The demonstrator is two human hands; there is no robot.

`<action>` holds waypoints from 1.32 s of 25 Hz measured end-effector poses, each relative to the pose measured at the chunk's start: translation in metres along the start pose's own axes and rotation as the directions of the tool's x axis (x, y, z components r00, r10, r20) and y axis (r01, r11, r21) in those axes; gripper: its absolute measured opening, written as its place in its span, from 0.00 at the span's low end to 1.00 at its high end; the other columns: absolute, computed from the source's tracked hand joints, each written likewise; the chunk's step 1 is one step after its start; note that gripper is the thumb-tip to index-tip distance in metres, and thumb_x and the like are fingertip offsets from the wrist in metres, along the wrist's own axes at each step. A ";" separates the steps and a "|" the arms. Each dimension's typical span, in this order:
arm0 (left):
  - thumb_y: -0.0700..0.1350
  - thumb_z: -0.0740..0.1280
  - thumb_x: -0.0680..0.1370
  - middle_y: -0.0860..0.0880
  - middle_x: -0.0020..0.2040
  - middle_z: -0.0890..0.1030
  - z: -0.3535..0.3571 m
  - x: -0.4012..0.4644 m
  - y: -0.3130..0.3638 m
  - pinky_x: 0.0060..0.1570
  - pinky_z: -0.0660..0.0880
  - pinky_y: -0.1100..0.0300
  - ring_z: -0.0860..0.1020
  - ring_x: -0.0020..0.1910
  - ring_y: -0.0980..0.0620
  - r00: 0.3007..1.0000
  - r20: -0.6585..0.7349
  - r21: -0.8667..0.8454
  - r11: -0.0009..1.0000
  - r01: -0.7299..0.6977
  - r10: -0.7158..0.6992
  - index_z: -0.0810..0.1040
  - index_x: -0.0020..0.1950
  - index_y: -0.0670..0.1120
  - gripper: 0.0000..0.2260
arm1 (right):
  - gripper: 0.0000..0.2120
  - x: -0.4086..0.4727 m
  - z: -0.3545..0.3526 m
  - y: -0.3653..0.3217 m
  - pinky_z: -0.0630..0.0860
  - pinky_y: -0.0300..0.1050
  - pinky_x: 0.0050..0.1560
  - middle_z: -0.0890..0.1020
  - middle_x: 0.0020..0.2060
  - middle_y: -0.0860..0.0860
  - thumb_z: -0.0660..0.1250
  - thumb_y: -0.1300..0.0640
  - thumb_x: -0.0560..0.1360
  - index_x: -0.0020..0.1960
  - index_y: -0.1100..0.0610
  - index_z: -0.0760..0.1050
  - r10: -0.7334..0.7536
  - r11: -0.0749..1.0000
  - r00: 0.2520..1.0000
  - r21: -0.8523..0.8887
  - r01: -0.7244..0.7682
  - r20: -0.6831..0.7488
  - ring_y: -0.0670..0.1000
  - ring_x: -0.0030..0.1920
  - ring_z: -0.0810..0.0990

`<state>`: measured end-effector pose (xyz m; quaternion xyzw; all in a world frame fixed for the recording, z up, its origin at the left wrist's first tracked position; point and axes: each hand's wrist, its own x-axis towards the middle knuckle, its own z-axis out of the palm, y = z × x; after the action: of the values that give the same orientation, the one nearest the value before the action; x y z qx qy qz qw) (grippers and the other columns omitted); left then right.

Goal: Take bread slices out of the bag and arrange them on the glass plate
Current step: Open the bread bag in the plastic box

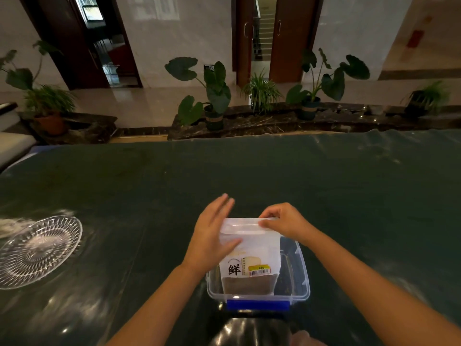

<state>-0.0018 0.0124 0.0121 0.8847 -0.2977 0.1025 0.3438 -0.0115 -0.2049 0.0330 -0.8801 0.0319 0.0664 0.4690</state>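
Note:
A white bread bag point(252, 248) with a printed label and a brown lower window stands upright in a clear plastic box point(298, 278) with a blue latch. My right hand point(284, 222) pinches the bag's sealed top edge at its right corner. My left hand point(213, 231) lies flat against the bag's left side, fingers stretched out, thumb across the front. The bread inside shows only as a dark mass through the window. The glass plate point(37, 250), cut with a ribbed pattern, sits far left on the table and holds nothing.
The table point(249, 171) is covered in dark green glossy cloth. Its far edge runs across the middle of the view. Potted plants point(214, 96) line a dark stone ledge behind it. A dark rounded object point(249, 330) lies at the near edge.

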 end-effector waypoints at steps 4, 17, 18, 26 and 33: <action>0.45 0.71 0.72 0.48 0.58 0.81 0.011 -0.004 0.015 0.64 0.69 0.50 0.77 0.60 0.50 0.949 0.196 0.298 0.907 -0.296 0.245 0.75 0.62 0.47 0.19 | 0.07 -0.001 -0.004 0.000 0.77 0.32 0.34 0.81 0.36 0.45 0.70 0.59 0.70 0.36 0.49 0.80 0.000 1.000 1.000 -0.004 0.000 0.016 0.45 0.40 0.81; 0.48 0.69 0.71 0.54 0.39 0.86 -0.035 -0.049 0.028 0.61 0.71 0.54 0.82 0.40 0.58 0.962 0.091 0.166 0.948 -0.271 0.259 0.82 0.44 0.51 0.05 | 0.06 0.032 -0.013 -0.012 0.76 0.36 0.35 0.81 0.38 0.49 0.70 0.58 0.70 0.35 0.49 0.78 0.005 0.993 0.995 -0.117 -0.017 -0.104 0.48 0.40 0.80; 0.49 0.68 0.70 0.53 0.38 0.86 -0.038 -0.054 0.032 0.55 0.75 0.57 0.82 0.39 0.58 0.955 0.117 0.163 0.943 -0.291 0.274 0.82 0.44 0.51 0.06 | 0.06 0.036 -0.014 -0.012 0.77 0.37 0.36 0.81 0.38 0.49 0.70 0.58 0.70 0.36 0.50 0.78 0.005 0.990 0.992 -0.137 -0.022 -0.127 0.48 0.41 0.81; 0.45 0.76 0.68 0.49 0.40 0.86 -0.037 -0.058 0.063 0.39 0.82 0.58 0.83 0.39 0.52 0.964 0.235 0.253 0.950 -0.183 0.123 0.83 0.47 0.47 0.10 | 0.13 0.027 -0.008 -0.024 0.75 0.48 0.57 0.79 0.58 0.48 0.69 0.54 0.71 0.55 0.47 0.76 -0.156 0.916 0.984 -0.386 0.110 -0.090 0.50 0.59 0.76; 0.41 0.74 0.68 0.50 0.37 0.85 -0.035 -0.052 0.065 0.33 0.81 0.56 0.82 0.35 0.52 0.953 0.272 0.227 0.953 -0.200 0.135 0.83 0.43 0.48 0.06 | 0.10 -0.048 -0.026 -0.023 0.57 0.49 0.73 0.83 0.48 0.45 0.62 0.50 0.71 0.50 0.47 0.78 -0.408 0.337 0.723 -0.644 0.687 0.557 0.46 0.53 0.78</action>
<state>-0.0816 0.0216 0.0539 0.8982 -0.3983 0.0544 0.1779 -0.0534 -0.2139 0.0738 -0.9260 -0.3752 0.0406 -0.0041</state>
